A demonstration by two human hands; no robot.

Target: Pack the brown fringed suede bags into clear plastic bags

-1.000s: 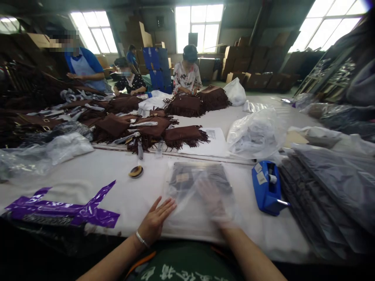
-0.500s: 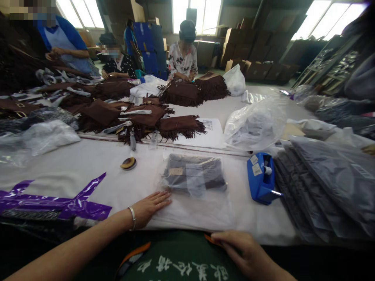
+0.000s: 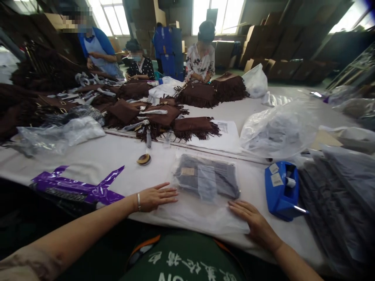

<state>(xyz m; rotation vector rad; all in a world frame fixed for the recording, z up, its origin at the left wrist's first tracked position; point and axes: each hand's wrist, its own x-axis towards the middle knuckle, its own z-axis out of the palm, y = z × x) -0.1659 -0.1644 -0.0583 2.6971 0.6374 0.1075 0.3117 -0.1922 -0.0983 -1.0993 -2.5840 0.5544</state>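
Note:
In front of me on the white-covered table lies a clear plastic bag [image 3: 216, 212] with a dark, flat item [image 3: 225, 181] inside, along with a small tan tag and a whitish strip. My left hand [image 3: 156, 198] rests flat at the bag's left edge, fingers stretched out. At its lower right, my right hand [image 3: 253, 220] lies with fingers extended over the loose plastic. Neither hand grips anything. A blue tape dispenser [image 3: 281, 191] stands to the right of the bag. Up and to the left sits a small round brown-and-yellow object [image 3: 143, 159].
Purple plastic packaging [image 3: 84, 185] lies at the left front edge. Dark bagged items [image 3: 331, 195] are stacked at right. Brown fringed bags [image 3: 193, 127] pile up across the table, near a large clear plastic bag [image 3: 275, 130]. Several people work on the far side.
My right hand has risen from the orange-edged apron at my lap onto the plastic bag, its fingers opening out. My left hand stays flat beside the bag. The camera view has turned left.

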